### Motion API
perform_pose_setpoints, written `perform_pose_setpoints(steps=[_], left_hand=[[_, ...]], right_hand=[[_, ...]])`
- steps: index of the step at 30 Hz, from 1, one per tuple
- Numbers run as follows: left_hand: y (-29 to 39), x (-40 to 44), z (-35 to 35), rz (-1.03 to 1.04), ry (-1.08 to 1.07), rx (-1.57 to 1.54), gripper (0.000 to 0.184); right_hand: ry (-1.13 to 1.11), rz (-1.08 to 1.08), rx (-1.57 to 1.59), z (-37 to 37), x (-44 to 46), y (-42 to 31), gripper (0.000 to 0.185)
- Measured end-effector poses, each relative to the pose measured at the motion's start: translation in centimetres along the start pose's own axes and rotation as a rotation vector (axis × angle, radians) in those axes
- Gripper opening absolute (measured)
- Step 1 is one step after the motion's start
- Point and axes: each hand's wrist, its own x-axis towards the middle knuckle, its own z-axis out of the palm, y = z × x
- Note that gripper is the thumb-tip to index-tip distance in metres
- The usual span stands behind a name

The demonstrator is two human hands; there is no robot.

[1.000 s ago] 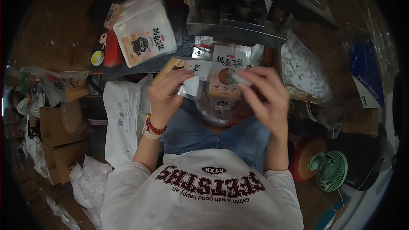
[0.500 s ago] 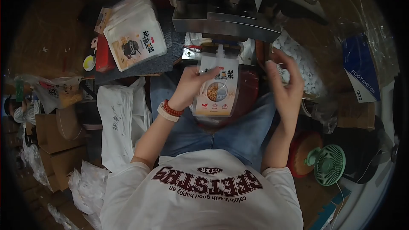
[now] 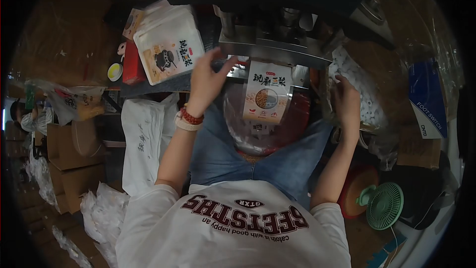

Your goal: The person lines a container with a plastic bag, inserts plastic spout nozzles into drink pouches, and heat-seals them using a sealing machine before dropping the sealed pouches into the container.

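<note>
A printed pouch (image 3: 267, 92) hangs from the metal front of a machine (image 3: 277, 49), its top edge at the metal bar. To the left of it, my left hand (image 3: 209, 77) is raised with thumb and fingers apart and nothing in it, close to the pile of flat pouches (image 3: 171, 52). On the other side my right hand (image 3: 347, 101) reaches over the edge of a clear bag of white spouts (image 3: 364, 89). Its fingertips are at the bag, and whether they hold a spout cannot be made out.
Below the hanging pouch is a red tub with a clear liner (image 3: 233, 114), between the knees. A red box (image 3: 133, 64) and small round yellow tin (image 3: 115, 72) stand at the left. On the right are a green fan (image 3: 386, 206) and a blue-white box (image 3: 426, 101).
The pouch that my left hand held now hangs at the machine. My left hand has let go and moved up and left. My right hand has moved right and down, by the bag of spouts.
</note>
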Motion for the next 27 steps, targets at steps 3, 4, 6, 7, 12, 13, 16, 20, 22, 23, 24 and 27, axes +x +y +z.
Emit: perform_pose_setpoints(steps=[3,4,6,7,12,13,16,20,22,23,24,27], left_hand=[[-1.7,-2.1,-3.1,0.042,0.295,0.766,0.069],[-4.0,-3.3,-3.5,0.143,0.132,0.753,0.069],[-4.8,-5.2,-4.2,0.356,-0.025,0.599,0.062],[-4.8,-6.0,-4.6,0.356,-0.037,0.602,0.062],[-0.4,-7.8,-4.6,0.149,0.052,-0.016,0.045],[0.5,-7.8,-4.4,0.177,0.071,-0.119,0.044],[3.4,-8.1,-4.1,0.46,0.059,-0.046,0.046],[5.6,-8.3,-4.8,0.503,-0.177,-0.251,0.05],[6.0,-8.2,-3.4,0.473,-0.194,-0.319,0.036],[5.8,-8.1,-2.4,0.302,-0.296,-0.396,0.027],[5.6,-8.0,-1.3,0.129,-0.394,-0.47,0.02],[3.3,-7.9,3.3,-0.073,-0.342,-0.77,0.022]], right_hand=[[0.188,-0.041,0.067,-0.9,-1.1,-1.5,0.026],[0.375,-0.109,0.075,-1.2,-1.5,-2.4,0.026],[0.368,-0.089,0.478,-1.4,-2.7,-4.1,0.024],[0.343,-0.051,0.872,-1.3,-3.6,-5.0,0.023],[0.313,-0.496,0.853,-0.5,-6.6,-11.2,0.019],[0.314,-0.653,0.728,-0.1,-6.5,-12.1,0.02],[0.201,-0.743,0.707,1.8,-6.7,-13.1,0.029],[0.1,-0.826,0.797,0.4,-6.9,-13.3,0.033],[0.058,-0.715,0.824,-0.2,-6.7,-12.8,0.026],[0.06,-0.718,0.819,-0.3,-6.6,-12.5,0.026],[0.017,-0.563,0.759,-0.1,-6.5,-12.2,0.025],[-0.009,-0.378,0.72,0.1,-6.0,-10.5,0.023]])
